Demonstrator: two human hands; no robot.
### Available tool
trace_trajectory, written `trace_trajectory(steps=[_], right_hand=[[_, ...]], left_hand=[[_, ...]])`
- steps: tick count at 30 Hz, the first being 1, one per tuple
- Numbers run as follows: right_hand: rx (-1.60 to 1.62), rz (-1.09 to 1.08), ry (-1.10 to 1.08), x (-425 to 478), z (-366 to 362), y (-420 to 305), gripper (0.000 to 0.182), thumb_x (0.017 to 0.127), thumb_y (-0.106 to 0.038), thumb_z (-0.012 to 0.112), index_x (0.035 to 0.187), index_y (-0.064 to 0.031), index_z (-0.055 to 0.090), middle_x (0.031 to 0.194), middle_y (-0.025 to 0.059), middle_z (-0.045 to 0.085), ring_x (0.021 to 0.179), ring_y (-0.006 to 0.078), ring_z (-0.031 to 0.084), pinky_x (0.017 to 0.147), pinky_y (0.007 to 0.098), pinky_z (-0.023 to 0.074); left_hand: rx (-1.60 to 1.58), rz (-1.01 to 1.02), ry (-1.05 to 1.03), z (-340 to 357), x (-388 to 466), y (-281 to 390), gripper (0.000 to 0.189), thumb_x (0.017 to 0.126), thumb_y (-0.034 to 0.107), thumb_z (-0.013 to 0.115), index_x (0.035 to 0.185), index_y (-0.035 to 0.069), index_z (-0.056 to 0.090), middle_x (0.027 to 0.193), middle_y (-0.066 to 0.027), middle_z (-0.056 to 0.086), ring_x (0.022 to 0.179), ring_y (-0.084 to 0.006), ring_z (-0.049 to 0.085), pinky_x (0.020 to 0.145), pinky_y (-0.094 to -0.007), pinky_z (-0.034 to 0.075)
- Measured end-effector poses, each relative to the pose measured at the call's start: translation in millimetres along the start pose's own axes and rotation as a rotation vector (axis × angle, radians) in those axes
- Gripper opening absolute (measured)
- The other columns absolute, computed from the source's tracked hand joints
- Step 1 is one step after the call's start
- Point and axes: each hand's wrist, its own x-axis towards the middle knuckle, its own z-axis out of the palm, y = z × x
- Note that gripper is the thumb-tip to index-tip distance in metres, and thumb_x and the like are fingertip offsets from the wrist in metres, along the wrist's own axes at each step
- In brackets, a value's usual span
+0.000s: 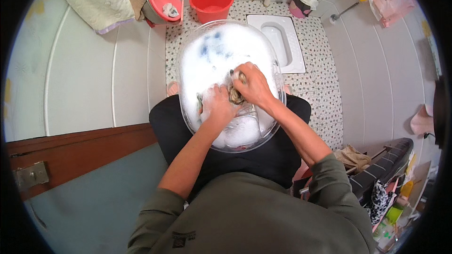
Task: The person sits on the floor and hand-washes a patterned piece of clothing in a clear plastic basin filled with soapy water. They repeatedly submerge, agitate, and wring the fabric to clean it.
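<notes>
A clear plastic tub (279, 88) full of white suds (240, 42) stands before me, its near end between my knees. My right hand (255, 84) grips a bunched wet tan-and-dark patterned cloth (236, 94) above the foam. Close beside it, my left hand (219, 104) rests low in the suds with foam over its fingers. What lies under the left hand is partly hidden; a bit of greenish cloth (199, 103) shows at its outer side. Blue fabric (210, 46) shows through the foam at the far end. A ribbed washboard-like part (247, 113) lies under my wrists.
Beyond the tub stand a red bucket (212, 5) and a white squat toilet (279, 44) set in the pebble-patterned floor (317, 77). A pink basin (164, 0) and towels (95, 0) hang at the left wall. A bin (299, 5) stands in the far corner. A rack with cloths (353, 158) is at right.
</notes>
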Motion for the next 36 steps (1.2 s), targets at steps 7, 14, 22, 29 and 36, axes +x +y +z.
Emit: trace_trajectory(steps=[7, 14, 22, 29, 36], right_hand=[[-0.059, 0.033, 0.157, -34.0, 33.1, 15.8, 0.015, 0.085, -0.015, 0.063, 0.082, -0.0005, 0.059, 0.083, 0.0202, 0.058, 0.083, 0.0393, 0.056, 0.079, 0.0474, 0.0444], [-0.166, 0.101, 0.102, 37.1, 74.9, 54.4, 0.020, 0.089, -0.019, 0.059, 0.082, 0.0001, 0.058, 0.088, 0.0226, 0.059, 0.088, 0.0409, 0.058, 0.078, 0.0499, 0.0477], [-0.443, 0.220, 0.185, 33.7, 69.8, 41.1, 0.029, 0.089, -0.030, 0.059, 0.091, -0.0008, 0.064, 0.096, 0.0218, 0.063, 0.096, 0.0397, 0.058, 0.080, 0.0484, 0.0492], [-0.235, 0.191, -0.075, 31.8, 37.1, 25.8, 0.029, 0.086, -0.030, 0.063, 0.087, -0.0012, 0.066, 0.094, 0.0225, 0.059, 0.093, 0.0409, 0.056, 0.079, 0.0462, 0.0471], [-0.108, 0.038, -0.006, -44.4, 15.3, -9.4, 0.022, 0.084, -0.022, 0.068, 0.082, -0.0019, 0.059, 0.082, 0.0175, 0.052, 0.084, 0.0373, 0.053, 0.073, 0.0462, 0.0435]], left_hand=[[-0.059, 0.063, -0.096, -16.7, 1.5, 4.8, 0.074, 0.081, 0.028, 0.074, 0.137, -0.006, 0.041, 0.141, -0.0313, 0.037, 0.123, -0.0435, 0.048, 0.102, -0.0498, 0.040], [-0.068, -0.022, -0.076, -21.9, 12.2, 14.8, 0.095, 0.078, 0.047, 0.074, 0.137, -0.016, 0.034, 0.128, -0.0328, 0.048, 0.120, -0.0450, 0.048, 0.100, -0.0501, 0.041], [0.107, 0.074, 0.178, -39.0, -9.5, 22.4, 0.085, 0.081, 0.040, 0.074, 0.137, -0.013, 0.038, 0.139, -0.0298, 0.043, 0.128, -0.0426, 0.041, 0.110, -0.0554, 0.025], [0.018, -0.041, 0.082, -30.2, -5.3, 30.5, 0.054, 0.093, 0.032, 0.058, 0.125, -0.010, 0.050, 0.135, -0.0293, 0.045, 0.126, -0.0440, 0.041, 0.105, -0.0635, 0.024], [-0.187, -0.020, 0.171, 13.2, -10.6, 8.4, 0.040, 0.090, 0.024, 0.057, 0.118, -0.004, 0.053, 0.131, -0.0249, 0.048, 0.120, -0.0448, 0.043, 0.101, -0.0612, 0.028]])
